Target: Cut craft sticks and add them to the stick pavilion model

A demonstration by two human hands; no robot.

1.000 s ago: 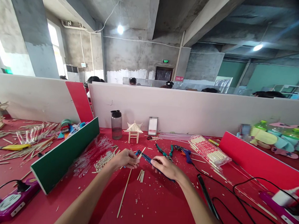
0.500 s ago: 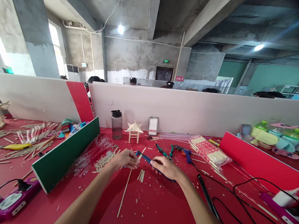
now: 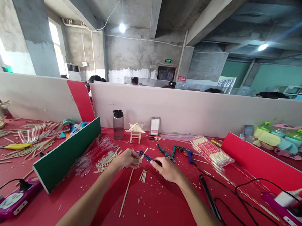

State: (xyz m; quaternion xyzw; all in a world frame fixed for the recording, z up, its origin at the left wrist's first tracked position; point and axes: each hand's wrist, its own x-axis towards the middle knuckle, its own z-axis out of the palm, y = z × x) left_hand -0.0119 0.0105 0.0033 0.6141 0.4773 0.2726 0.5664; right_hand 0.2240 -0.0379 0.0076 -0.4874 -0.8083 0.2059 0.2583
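Observation:
My left hand (image 3: 127, 159) pinches a thin wooden stick (image 3: 143, 152) whose far end pokes past the jaws of blue-handled cutters (image 3: 144, 156). My right hand (image 3: 166, 168) is closed round the cutters' handles, just right of the left hand, above the red table (image 3: 158, 208). A long wooden stick (image 3: 126, 192) lies on the table under my left wrist, with a few short cut pieces (image 3: 143, 175) beside it. A small wooden pavilion model (image 3: 136, 131) stands behind my hands.
A dark water bottle (image 3: 118, 124), green-handled pliers (image 3: 166, 151), a blue glue gun (image 3: 186, 152) with black cable (image 3: 237, 202) and a bag of sticks (image 3: 211, 152) lie around. A green board (image 3: 65, 154) leans at left, a red divider (image 3: 262, 164) at right. Power strips sit at both near corners.
Both hands have stayed together on the stick and cutters, shifting only slightly. The view has tilted a little.

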